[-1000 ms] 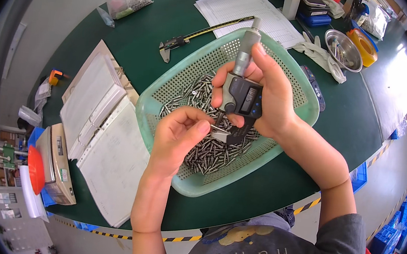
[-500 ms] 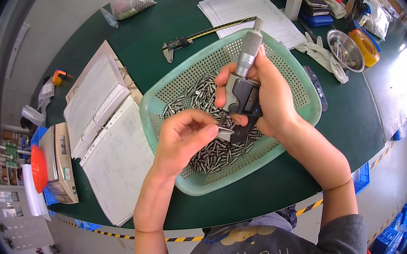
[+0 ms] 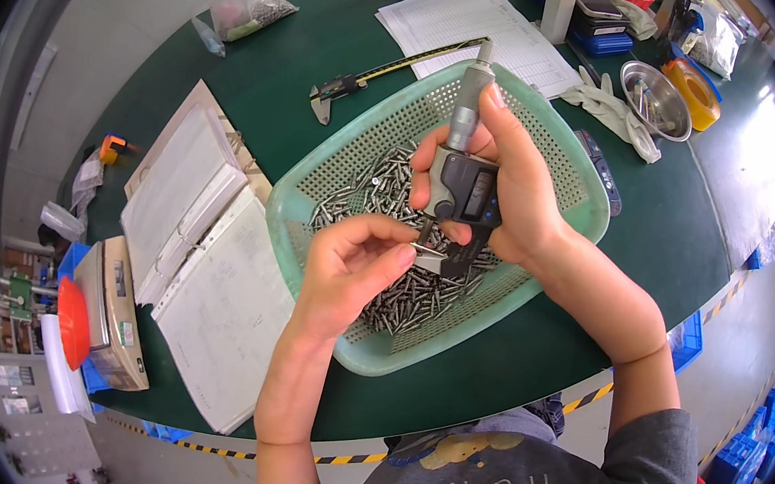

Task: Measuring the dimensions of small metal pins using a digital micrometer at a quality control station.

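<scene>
My right hand [image 3: 527,186] is wrapped round a grey-and-black digital micrometer [image 3: 451,181], its thumb lying against the silver thimble. The tool stands roughly upright over a light green plastic basket [image 3: 375,361], its frame pointing down. Between thumb and fingers, my left hand [image 3: 345,258] pinches a small metal pin [image 3: 427,250] at the micrometer's measuring gap. Whether both measuring faces touch the pin is too small to tell. Many similar loose metal pins [image 3: 409,303] lie heaped in the basket below both hands.
Left of the basket lies an open ring binder [image 3: 223,319], with a weighing scale [image 3: 121,327] beyond it. A caliper [image 3: 325,98] and paper sheets [image 3: 468,19] lie behind. At the back right are white gloves [image 3: 613,116], a metal bowl [image 3: 676,107] and yellow tape [image 3: 692,90].
The micrometer has shifted very slightly left and down at its top, with my right thumb moving along. My left hand has barely moved and keeps its pinch on the pin.
</scene>
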Demonstrator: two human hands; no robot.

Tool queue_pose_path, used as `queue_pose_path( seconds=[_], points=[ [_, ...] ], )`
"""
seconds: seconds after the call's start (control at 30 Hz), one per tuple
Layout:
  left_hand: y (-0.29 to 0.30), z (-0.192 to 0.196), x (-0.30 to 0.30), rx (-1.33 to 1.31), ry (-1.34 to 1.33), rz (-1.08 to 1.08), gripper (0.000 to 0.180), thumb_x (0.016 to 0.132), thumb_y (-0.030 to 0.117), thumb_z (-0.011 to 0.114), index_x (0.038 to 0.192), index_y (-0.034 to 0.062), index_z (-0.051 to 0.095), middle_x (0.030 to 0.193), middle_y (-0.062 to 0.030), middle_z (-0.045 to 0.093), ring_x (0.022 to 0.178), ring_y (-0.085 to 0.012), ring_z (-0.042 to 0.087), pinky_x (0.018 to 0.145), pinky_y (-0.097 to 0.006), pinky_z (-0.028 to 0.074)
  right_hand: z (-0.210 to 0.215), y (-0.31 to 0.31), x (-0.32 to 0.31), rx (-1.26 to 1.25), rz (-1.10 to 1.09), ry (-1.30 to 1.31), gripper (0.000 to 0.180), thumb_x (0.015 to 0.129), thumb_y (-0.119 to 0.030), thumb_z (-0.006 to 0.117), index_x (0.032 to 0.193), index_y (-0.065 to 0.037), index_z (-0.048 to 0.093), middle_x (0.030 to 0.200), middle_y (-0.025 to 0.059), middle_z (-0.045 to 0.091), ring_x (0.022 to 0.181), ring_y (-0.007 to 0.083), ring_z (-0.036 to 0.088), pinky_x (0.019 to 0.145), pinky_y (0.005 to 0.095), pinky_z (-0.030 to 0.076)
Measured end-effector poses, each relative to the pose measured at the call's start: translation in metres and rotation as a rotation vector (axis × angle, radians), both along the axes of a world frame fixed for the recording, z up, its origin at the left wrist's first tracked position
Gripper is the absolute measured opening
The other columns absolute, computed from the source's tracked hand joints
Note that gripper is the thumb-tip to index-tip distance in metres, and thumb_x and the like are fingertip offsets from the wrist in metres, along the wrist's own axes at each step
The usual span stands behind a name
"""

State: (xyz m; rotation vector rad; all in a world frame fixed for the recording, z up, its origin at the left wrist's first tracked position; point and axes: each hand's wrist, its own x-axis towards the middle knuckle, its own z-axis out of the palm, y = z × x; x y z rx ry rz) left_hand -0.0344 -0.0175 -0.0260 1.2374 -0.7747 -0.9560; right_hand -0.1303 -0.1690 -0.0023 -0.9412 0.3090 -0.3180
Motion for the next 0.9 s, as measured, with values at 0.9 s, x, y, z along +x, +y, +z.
queue_pose_path(
  seconds=[0.9],
  points=[
    [0.015, -0.001, 0.030, 0.479, -1.531, 0.036, 0.009, 0.059, 0.002, 0.065, 0.065, 0.0057, 0.060, 0.074, -0.0052, 0.051, 0.081, -0.0237, 0.050, 0.090, -0.038, 0.031, -0.005, -0.004, 0.001, -0.063, 0.005, 0.011, 0.063, 0.089, -0.049, 0.015, 0.086, 0.002, 0.053, 0.065, 0.0140, 0.058, 0.041, 0.0144, 0.046, 0.039, 0.0230, 0.037]
  ],
)
